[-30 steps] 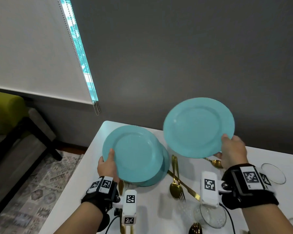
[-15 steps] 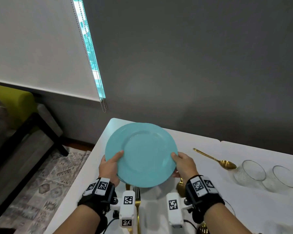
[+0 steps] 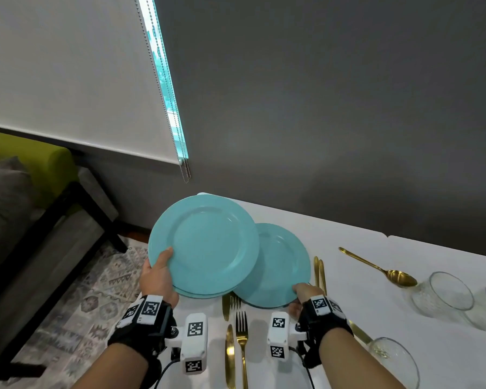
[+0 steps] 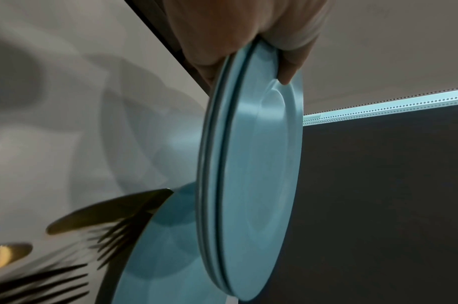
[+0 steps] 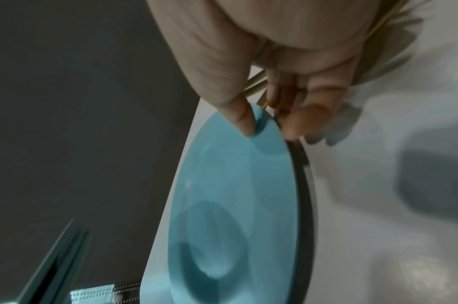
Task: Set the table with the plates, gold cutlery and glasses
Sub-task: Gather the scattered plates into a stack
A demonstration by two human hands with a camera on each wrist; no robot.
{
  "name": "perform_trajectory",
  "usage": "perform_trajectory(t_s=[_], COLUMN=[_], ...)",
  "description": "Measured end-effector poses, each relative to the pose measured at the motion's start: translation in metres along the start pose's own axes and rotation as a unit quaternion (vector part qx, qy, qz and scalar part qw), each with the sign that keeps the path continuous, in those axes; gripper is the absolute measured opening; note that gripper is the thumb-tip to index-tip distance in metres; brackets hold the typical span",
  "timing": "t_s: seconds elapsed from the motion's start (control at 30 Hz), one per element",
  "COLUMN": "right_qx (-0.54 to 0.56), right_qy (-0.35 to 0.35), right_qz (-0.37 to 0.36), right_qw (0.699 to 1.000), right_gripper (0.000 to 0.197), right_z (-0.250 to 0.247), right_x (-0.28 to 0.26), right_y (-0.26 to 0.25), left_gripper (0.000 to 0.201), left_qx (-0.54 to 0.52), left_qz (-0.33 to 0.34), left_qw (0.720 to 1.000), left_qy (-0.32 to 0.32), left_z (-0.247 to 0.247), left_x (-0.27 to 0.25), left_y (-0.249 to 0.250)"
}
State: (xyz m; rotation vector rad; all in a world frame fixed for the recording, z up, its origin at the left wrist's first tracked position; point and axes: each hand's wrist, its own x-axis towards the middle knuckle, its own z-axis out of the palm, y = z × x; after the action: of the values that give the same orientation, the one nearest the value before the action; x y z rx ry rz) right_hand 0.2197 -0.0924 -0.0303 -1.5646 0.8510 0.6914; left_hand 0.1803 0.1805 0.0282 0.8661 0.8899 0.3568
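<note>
My left hand (image 3: 159,276) grips the near left rim of a stack of two teal plates (image 3: 205,245), held tilted above the white table's (image 3: 404,276) left end. In the left wrist view the thumb (image 4: 287,72) lies on top of the stack (image 4: 253,174) and both rims show. My right hand (image 3: 303,293) pinches the near rim of a single teal plate (image 3: 278,265), which sits lower and partly under the stack. Its thumb (image 5: 244,121) is on that plate (image 5: 235,205) with the fingers below. I cannot tell whether this plate touches the table.
A gold fork (image 3: 241,332) and a gold knife (image 3: 230,355) lie in front of the plates. More gold cutlery (image 3: 319,272) lies just right of the single plate, and a gold spoon (image 3: 376,268) further right. Clear glasses (image 3: 443,293) (image 3: 393,360) stand at right. A grey wall runs behind.
A second ago my right hand held one plate high at the right. Then both hands held the stack together. Now the right hand holds a single plate lower, right of the stack.
</note>
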Motion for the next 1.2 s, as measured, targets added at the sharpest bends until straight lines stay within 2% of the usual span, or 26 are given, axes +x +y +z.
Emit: perform_trajectory(t_s=[0.13, 0.23, 0.27, 0.37, 0.47, 0.57, 0.63, 0.73, 0.87, 0.97, 1.07, 1.13, 1.2], right_qx=[0.049, 0.119, 0.108, -0.014, 0.01, 0.101, 0.166, 0.195, 0.136, 0.057, -0.042, -0.047, -0.009], right_qy=[0.051, 0.091, 0.127, 0.236, 0.289, 0.254, 0.195, 0.103, 0.035, 0.05, 0.066, 0.018, -0.038], right_qz=[-0.015, -0.074, -0.104, -0.198, -0.274, -0.309, -0.292, -0.268, -0.234, -0.233, -0.267, -0.266, -0.234], right_qw=[0.997, 0.986, 0.981, 0.951, 0.917, 0.911, 0.922, 0.938, 0.962, 0.97, 0.96, 0.963, 0.971], right_gripper=[0.012, 0.018, 0.022, 0.036, 0.035, 0.032, 0.024, 0.014, 0.016, 0.022, 0.027, 0.027, 0.031], right_z=[0.0, -0.014, -0.022, -0.051, -0.07, -0.072, -0.06, -0.029, 0.017, 0.037, 0.05, 0.06, 0.072], right_x=[-0.006, -0.021, -0.025, -0.049, -0.084, -0.091, -0.09, -0.088, -0.078, -0.069, -0.065, -0.065, -0.065], right_y=[-0.008, -0.03, -0.037, -0.065, -0.094, -0.112, -0.117, -0.117, -0.103, -0.092, -0.084, -0.078, -0.071], left_gripper=[0.034, 0.038, 0.039, 0.04, 0.039, 0.04, 0.044, 0.039, 0.045, 0.054, 0.08, 0.098, 0.112], left_qx=[0.0, -0.013, -0.015, -0.02, -0.016, -0.014, 0.017, 0.022, 0.032, 0.054, 0.083, 0.099, 0.11], left_qz=[-0.003, -0.001, -0.001, 0.008, 0.022, 0.027, 0.025, 0.008, 0.007, -0.003, -0.019, -0.014, -0.018], left_qw=[1.0, 1.0, 1.0, 1.0, 0.999, 0.999, 0.999, 1.0, 0.999, 0.997, 0.994, 0.993, 0.992], left_qy=[-0.012, -0.004, -0.001, 0.015, 0.027, 0.017, 0.012, -0.013, -0.033, -0.049, -0.067, -0.063, -0.063], left_z=[0.006, 0.014, 0.016, 0.023, 0.029, 0.034, 0.036, 0.036, 0.03, 0.02, 0.001, -0.008, -0.012], left_x=[-0.001, -0.003, -0.003, -0.003, -0.007, -0.012, -0.016, -0.016, -0.009, 0.002, 0.035, 0.056, 0.06], left_y=[0.001, 0.005, 0.006, 0.011, 0.014, 0.014, 0.013, 0.009, 0.005, 0.003, -0.015, -0.026, -0.025])
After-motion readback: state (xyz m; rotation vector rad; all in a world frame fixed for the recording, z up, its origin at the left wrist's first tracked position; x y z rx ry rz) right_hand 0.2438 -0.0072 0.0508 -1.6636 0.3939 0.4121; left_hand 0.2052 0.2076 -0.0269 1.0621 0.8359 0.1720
